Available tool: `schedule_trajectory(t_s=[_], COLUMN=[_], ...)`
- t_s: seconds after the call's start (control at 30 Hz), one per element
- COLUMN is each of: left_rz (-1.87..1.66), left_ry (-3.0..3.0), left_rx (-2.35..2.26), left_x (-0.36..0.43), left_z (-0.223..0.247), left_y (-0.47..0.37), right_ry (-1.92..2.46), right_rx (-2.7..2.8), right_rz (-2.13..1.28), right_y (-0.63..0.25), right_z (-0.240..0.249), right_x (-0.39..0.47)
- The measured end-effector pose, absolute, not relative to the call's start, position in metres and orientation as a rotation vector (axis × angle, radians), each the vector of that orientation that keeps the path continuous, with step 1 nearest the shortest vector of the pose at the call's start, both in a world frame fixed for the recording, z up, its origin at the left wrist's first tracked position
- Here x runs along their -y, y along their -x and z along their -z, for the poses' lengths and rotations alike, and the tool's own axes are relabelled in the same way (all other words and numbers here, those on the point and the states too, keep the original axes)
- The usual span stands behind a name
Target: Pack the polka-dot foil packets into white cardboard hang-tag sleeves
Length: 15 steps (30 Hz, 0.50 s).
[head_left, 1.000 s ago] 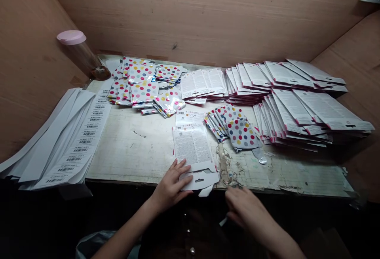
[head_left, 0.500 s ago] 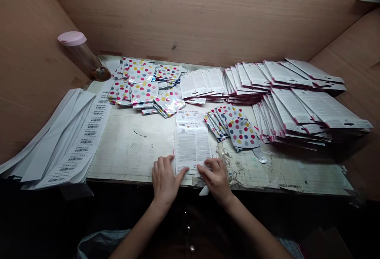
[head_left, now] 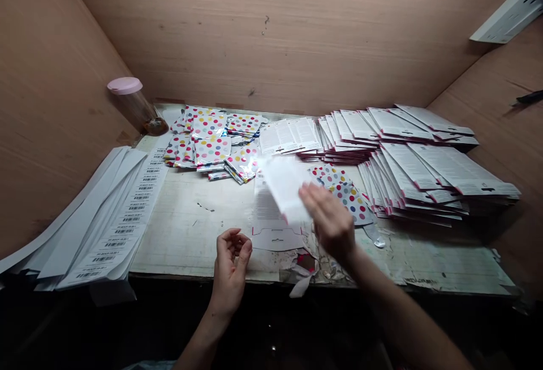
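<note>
My right hand (head_left: 331,220) grips a white card sleeve (head_left: 282,186) by its right side and lifts it at a tilt over the table; both are smeared by motion. Beneath it lies another printed card sleeve (head_left: 271,237), its flap with the hanging slot towards me. My left hand (head_left: 231,265) is just left of that flap, fingers loosely curled and apart from the thumb, with nothing visible in them. Beyond my right hand are polka-dot packets (head_left: 350,203), partly hidden by the hand and the raised sleeve.
Stacked card sleeves (head_left: 428,160) fill the right side. More polka-dot packets (head_left: 212,138) are heaped at the back left, near a pink-lidded bottle (head_left: 138,107). Barcode label sheets (head_left: 127,217) overhang the left front edge. Panels enclose the table (head_left: 182,234); a power socket (head_left: 507,16) is at upper right.
My right hand has raised a card sleeve up from the table's front, uncovering the one below. My left hand has come off the sleeve and curled. The camera view has tilted upward.
</note>
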<state>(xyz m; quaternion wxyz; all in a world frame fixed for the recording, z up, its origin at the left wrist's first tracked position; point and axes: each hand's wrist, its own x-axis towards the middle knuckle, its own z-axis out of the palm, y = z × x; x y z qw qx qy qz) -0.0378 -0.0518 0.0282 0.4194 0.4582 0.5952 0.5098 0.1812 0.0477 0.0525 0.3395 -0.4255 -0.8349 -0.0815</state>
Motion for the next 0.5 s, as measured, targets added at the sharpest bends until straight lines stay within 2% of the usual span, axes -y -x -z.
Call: schedule_trajectory(t_s=[0.13,0.2,0.3,0.5], left_rz=[-1.084,-1.005,-0.991,-1.059], left_ry=[-1.395,-1.475,-1.492,-1.508], left_rx=[-1.466,-1.428,-1.442,-1.502], left_x=[0.059,0.065,0.072,0.050], left_z=[-0.021,-0.017,-0.010,-0.008], left_y=[0.037,0.036,0.039,0.057], right_ry=[1.368,1.430,1.517,2.051], right_rx=[2.180,2.248,2.257,2.005], right_rz=[0.192,0.159,0.161,-0.023], right_y=[-0.187,-0.185,-0.195,-0.267], right_z=[-0.081,-0.081,-0.058,0.018], right_x=[-0.150,-0.169,-0.143,-0.059])
